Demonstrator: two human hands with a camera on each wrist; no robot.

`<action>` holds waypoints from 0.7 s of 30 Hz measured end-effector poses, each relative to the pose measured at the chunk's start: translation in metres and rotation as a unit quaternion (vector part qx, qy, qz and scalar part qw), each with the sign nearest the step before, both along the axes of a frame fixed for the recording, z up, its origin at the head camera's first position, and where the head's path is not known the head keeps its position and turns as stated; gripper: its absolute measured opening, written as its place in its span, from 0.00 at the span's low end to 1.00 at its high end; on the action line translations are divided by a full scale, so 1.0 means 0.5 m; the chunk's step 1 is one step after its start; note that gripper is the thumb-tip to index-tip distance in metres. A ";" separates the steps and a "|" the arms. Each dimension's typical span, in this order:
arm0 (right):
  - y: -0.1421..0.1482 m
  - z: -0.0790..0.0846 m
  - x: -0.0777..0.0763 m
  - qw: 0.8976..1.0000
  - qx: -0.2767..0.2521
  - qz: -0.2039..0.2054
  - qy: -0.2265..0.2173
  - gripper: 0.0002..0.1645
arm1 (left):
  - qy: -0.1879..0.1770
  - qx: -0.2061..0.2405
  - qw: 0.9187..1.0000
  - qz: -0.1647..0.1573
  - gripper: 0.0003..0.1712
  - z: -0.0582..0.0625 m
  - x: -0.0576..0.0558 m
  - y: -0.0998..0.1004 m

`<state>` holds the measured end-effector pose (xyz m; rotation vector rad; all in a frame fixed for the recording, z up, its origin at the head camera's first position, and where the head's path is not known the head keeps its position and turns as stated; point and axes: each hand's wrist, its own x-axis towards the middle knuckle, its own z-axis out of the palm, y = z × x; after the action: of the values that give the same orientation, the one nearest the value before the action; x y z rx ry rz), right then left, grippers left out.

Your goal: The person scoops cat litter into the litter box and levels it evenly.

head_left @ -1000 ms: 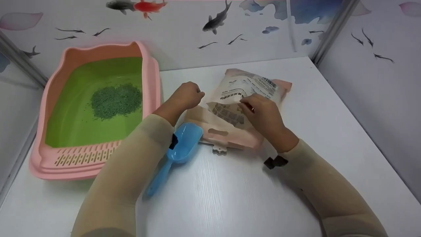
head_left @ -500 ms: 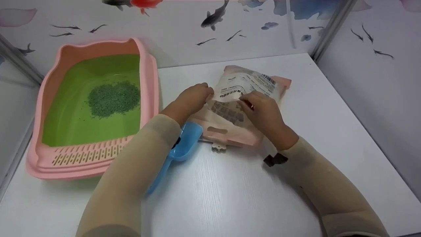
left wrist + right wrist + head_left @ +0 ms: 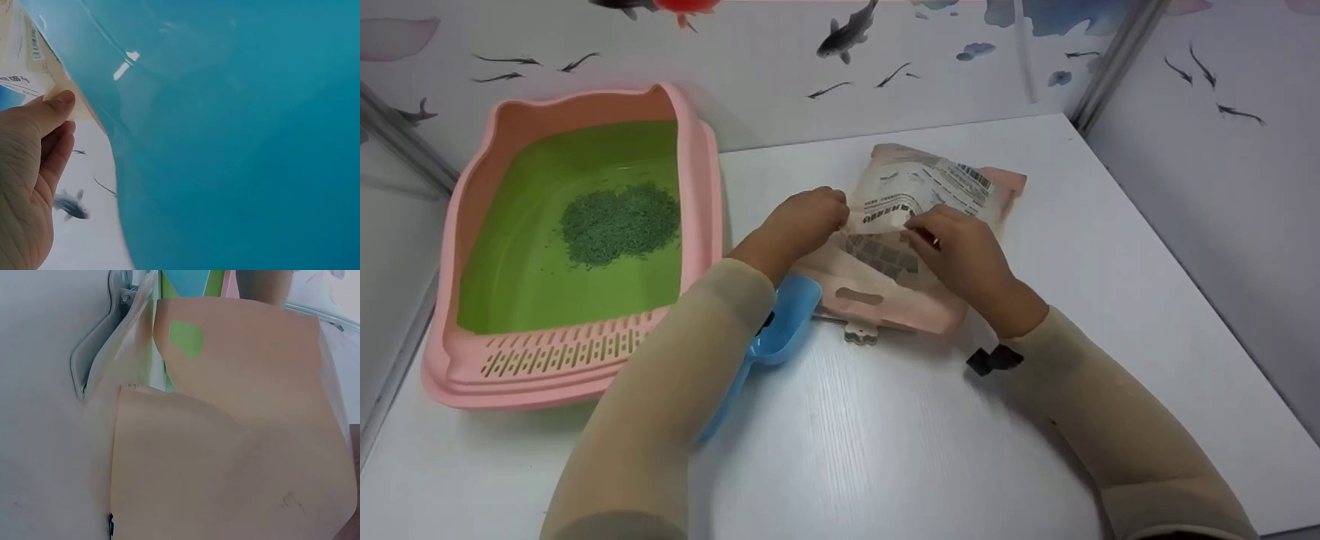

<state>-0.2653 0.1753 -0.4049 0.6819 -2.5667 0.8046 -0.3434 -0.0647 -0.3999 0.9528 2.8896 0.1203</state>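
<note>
A pale pink plastic bag (image 3: 889, 184) with printed text and a barcode lies on the white table, its handle-slot edge toward me. My left hand (image 3: 802, 223) pinches the bag's upper layer at its left side; in the left wrist view the thumb and fingers of that hand (image 3: 28, 152) hold the edge. The right hand (image 3: 966, 251) pinches the same layer farther right, lifting a flap over a patterned part. Beneath my left forearm lies a blue scoop (image 3: 791, 311), partly hidden, whose surface (image 3: 236, 135) fills most of the left wrist view.
Left stands a pink litter box (image 3: 701, 187) with green granules (image 3: 622, 223) on its green floor. A small scalloped beige piece (image 3: 861, 332) pokes out under the bag's near edge. Patterned walls (image 3: 780, 82) bound the table at the back and right.
My left hand has moved right from beside the bag and now pinches its left side. The right hand keeps its hold, nearly still. The view has shifted slightly.
</note>
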 end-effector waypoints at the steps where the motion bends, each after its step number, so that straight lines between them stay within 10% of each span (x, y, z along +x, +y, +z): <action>1: 0.001 0.000 0.000 1.000 0.005 0.004 -0.004 0.08 | -0.003 -0.002 1.000 0.002 0.12 0.001 0.000 0.001; 21: 0.151 -0.025 0.006 0.985 0.069 0.155 0.012 0.11 | -0.064 0.046 0.997 0.011 0.11 -0.003 -0.010 -0.005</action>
<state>-0.2625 0.2510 -0.4173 1.1487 -2.5467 0.7089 -0.3486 -0.0670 -0.4015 0.8937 2.7991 0.3068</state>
